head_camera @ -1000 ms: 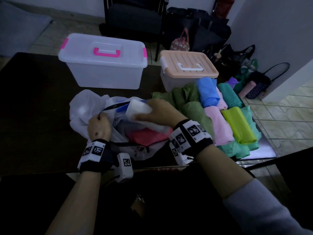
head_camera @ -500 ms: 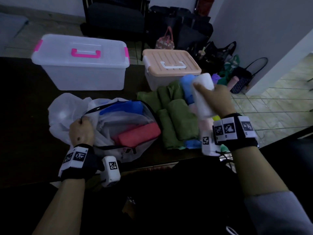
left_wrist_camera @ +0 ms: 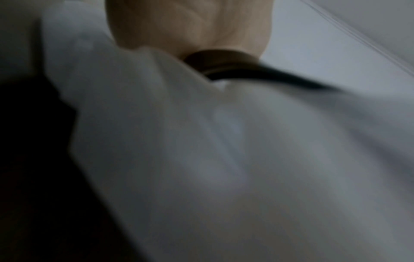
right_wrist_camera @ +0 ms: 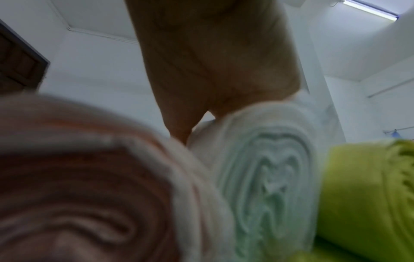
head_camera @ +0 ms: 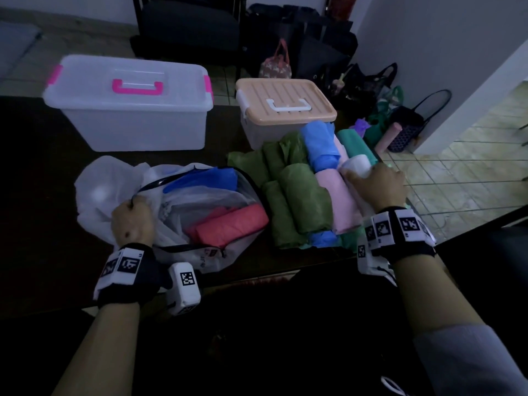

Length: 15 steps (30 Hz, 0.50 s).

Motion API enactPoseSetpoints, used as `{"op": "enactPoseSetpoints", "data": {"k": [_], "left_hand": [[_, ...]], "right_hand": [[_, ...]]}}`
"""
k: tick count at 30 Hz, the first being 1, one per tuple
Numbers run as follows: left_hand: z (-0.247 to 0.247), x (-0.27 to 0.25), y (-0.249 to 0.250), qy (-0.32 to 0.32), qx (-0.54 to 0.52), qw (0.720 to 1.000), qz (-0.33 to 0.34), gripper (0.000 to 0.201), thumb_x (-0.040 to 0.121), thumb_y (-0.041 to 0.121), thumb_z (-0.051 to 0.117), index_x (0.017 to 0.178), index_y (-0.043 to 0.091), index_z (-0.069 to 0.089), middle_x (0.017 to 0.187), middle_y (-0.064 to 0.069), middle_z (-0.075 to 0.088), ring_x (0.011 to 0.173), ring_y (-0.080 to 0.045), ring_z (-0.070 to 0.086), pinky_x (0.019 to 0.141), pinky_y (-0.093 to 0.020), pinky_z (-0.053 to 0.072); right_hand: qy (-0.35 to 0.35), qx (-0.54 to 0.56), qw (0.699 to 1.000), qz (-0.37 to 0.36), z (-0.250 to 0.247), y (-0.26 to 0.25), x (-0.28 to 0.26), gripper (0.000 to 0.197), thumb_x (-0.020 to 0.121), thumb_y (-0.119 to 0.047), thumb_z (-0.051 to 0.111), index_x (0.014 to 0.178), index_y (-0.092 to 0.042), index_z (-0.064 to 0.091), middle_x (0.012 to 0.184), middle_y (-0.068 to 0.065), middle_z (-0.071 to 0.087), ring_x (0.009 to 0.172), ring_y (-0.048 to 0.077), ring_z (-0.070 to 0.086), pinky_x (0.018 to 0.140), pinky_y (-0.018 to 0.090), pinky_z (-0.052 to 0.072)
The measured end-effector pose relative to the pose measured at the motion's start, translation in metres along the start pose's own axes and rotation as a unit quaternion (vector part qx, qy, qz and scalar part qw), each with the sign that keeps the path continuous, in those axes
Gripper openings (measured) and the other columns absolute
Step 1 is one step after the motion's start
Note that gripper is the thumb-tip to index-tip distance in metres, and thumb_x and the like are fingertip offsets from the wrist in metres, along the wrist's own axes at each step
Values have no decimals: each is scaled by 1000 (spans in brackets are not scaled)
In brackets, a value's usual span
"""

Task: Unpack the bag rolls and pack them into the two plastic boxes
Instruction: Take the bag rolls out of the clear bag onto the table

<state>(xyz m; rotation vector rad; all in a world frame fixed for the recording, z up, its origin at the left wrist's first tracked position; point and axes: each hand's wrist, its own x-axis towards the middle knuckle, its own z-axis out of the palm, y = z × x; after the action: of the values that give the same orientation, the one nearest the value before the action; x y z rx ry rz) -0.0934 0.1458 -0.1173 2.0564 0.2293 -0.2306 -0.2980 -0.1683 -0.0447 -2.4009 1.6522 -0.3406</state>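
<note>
My left hand (head_camera: pixel 132 221) pinches bag (head_camera: pixel 200 201) rim, keeping mouth open; right hand (head_camera: pixel 380 185) fingers curled round white roll (head_camera: pixel 357 165), seating it w/ pile.

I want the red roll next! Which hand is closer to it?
Left. The left hand grips the bag's edge, just beside the red roll inside. The right hand is across the pile, holding a white roll.

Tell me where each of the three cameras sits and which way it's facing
Head: looks forward and down at the table; both forearms, left hand, right hand show.
Left wrist: under the left hand, facing the white plastic bag.
Right wrist: low among rolls, looking up; palm shows.
Shared: head and right wrist show the white roll.
</note>
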Motion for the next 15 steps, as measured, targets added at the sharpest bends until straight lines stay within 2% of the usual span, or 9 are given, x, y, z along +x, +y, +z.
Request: {"op": "enactPoseSetpoints", "data": {"k": [2, 4, 7, 9, 12, 15], "left_hand": [[0, 0, 0, 2, -1, 1000, -1, 41, 98, 20, 39, 120, -12, 53, 126, -32, 51, 121, -45, 44, 103, -47, 33], [0, 0, -1, 1, 17, 1000, 7, 41, 98, 20, 39, 120, -12, 53, 126, -32, 51, 120, -45, 45, 103, -48, 33], [0, 1, -1, -5, 80, 997, 23, 35, 98, 13, 40, 119, -13, 52, 121, -33, 53, 116, -46, 48, 100, -48, 37], [0, 2, -1, 9, 74, 997, 30, 29, 96, 4, 41, 118, -12, 50, 117, -33, 54, 110, -44, 52, 96, -47, 40], [2, 2, 0, 12, 88, 995, 42, 27, 95, 2, 40, 116, -11, 50, 114, -32, 55, 107, -42, 54, 93, -46, 41], [2, 1, -1, 11, 59, 997, 41, 29, 96, 3, 39, 117, -14, 51, 115, -34, 55, 108, -45, 53, 95, -48, 40]], "right_hand": [[7, -23, 1000, 16, 2, -2, -3, 84, 78, -69, 50, 127, -1, 46, 133, 23, 44, 126, 39, 36, 101, 49, 30], [-25, -5, 999, 33, 4, -2, -3, 81, 82, -68, 44, 135, -7, 37, 140, 22, 36, 131, 39, 31, 104, 53, 26], [-79, 31, 996, 35, 10, 2, -1, 73, 88, -63, 36, 144, -18, 22, 144, 23, 32, 130, 43, 33, 107, 56, 26], [-88, 36, 995, 27, 12, 3, 1, 69, 91, -59, 34, 146, -21, 16, 144, 25, 31, 129, 44, 34, 107, 56, 26], [-100, 37, 994, 24, 13, 4, 4, 64, 92, -56, 36, 145, -24, 18, 141, 25, 33, 127, 44, 35, 107, 56, 26], [-110, 35, 993, 29, 11, 5, 6, 65, 90, -58, 37, 143, -24, 21, 141, 24, 33, 128, 44, 34, 107, 57, 25]]}}
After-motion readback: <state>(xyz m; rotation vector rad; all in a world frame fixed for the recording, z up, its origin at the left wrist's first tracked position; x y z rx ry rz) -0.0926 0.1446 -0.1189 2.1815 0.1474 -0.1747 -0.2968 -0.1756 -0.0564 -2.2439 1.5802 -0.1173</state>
